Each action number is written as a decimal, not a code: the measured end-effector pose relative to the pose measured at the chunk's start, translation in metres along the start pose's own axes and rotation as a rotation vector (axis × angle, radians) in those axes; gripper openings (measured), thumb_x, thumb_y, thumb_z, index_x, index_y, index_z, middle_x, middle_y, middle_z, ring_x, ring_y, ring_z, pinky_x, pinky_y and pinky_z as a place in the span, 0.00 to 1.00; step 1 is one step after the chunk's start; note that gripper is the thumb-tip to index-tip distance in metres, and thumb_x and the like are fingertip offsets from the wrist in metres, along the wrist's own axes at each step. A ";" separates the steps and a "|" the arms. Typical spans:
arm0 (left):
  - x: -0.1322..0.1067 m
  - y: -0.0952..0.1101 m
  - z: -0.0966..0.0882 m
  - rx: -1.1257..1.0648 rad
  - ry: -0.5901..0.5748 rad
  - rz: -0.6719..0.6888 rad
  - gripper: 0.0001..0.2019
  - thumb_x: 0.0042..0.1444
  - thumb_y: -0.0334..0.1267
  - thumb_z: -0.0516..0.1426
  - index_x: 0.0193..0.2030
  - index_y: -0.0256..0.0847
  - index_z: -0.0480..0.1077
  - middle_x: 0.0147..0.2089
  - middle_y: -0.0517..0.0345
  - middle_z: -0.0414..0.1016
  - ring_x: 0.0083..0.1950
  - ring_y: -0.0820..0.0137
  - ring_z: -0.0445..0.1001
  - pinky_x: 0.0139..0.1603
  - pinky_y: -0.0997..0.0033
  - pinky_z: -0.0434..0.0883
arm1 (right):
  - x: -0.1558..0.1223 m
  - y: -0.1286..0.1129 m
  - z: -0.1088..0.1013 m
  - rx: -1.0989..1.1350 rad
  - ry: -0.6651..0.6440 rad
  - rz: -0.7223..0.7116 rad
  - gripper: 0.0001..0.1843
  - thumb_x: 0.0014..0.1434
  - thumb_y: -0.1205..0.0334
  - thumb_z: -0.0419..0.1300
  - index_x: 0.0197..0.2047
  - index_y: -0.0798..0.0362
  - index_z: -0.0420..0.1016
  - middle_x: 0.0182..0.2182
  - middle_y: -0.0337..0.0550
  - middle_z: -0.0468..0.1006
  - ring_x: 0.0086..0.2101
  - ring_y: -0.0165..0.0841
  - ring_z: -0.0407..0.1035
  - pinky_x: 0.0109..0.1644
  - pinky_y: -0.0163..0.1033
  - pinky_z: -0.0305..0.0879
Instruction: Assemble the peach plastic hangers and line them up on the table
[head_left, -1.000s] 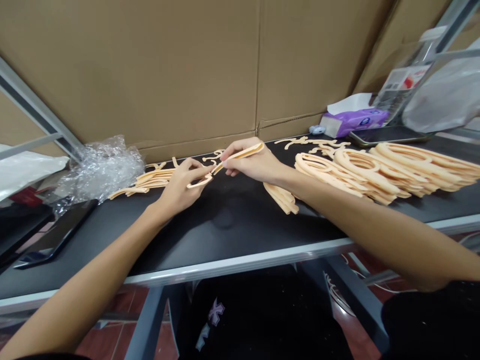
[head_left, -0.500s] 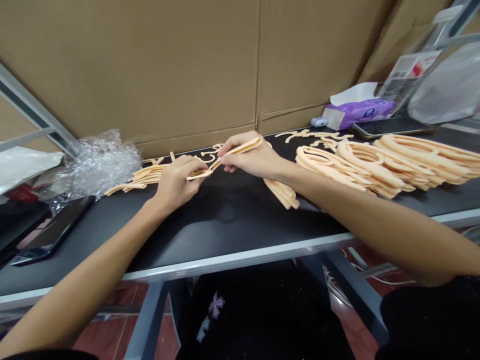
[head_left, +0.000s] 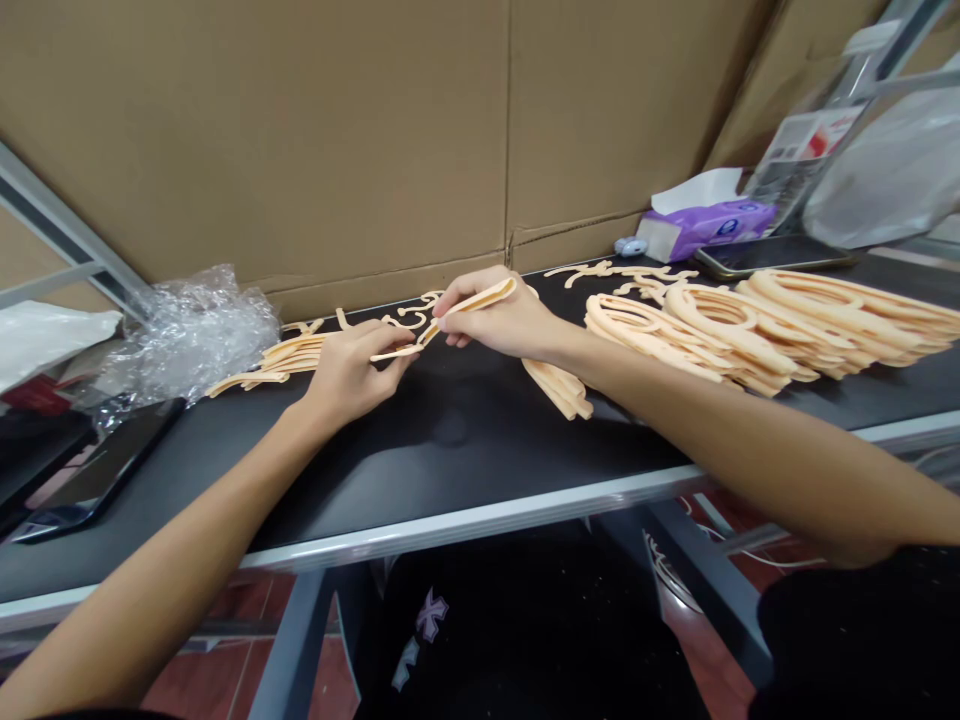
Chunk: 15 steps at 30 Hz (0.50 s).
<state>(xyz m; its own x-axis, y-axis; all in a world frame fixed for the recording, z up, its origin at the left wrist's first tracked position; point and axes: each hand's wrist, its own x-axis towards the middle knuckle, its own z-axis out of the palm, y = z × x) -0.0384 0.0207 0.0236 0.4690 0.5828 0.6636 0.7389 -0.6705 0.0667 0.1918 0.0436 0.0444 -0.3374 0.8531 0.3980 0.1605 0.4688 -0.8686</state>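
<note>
My left hand (head_left: 352, 365) is closed, its thumb and fingers pinching the end of a thin cream-coloured strip (head_left: 396, 353) just above the black tabletop. Wrapped in a pen-like grip, my right hand (head_left: 499, 318) holds a longer, grooved cream-coloured strip (head_left: 484, 298) that slants down toward the left. The two ends meet between the hands; whether they are joined or one bent piece, I cannot tell. A stack of cream strips (head_left: 296, 350) lies behind my left hand. Partly hidden under my right forearm is another bundle of strips (head_left: 556, 385).
Several piles of looped cream pieces (head_left: 795, 315) cover the right side of the table, with thin curly scraps (head_left: 615, 270) behind. A purple tissue pack (head_left: 720, 228) and a phone (head_left: 776, 256) lie at the back right. Crumpled clear plastic (head_left: 199, 330) and a dark phone (head_left: 105, 470) are left. Cardboard (head_left: 360, 130) walls the back.
The view has shifted slightly. Both hands keep almost the same pose, with the strip ends still together; the strip at my left hand appears tilted a little differently.
</note>
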 end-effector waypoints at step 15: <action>0.000 -0.002 -0.005 0.049 -0.030 0.038 0.15 0.66 0.44 0.56 0.39 0.45 0.84 0.42 0.48 0.87 0.43 0.57 0.86 0.46 0.58 0.80 | -0.004 -0.002 -0.002 -0.171 -0.001 -0.148 0.05 0.55 0.71 0.65 0.31 0.53 0.82 0.24 0.36 0.81 0.30 0.32 0.77 0.41 0.38 0.69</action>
<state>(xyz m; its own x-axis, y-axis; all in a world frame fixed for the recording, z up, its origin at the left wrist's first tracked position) -0.0425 0.0197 0.0266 0.5108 0.5717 0.6420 0.7429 -0.6694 0.0050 0.1944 0.0392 0.0449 -0.3696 0.7717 0.5176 0.2641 0.6213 -0.7377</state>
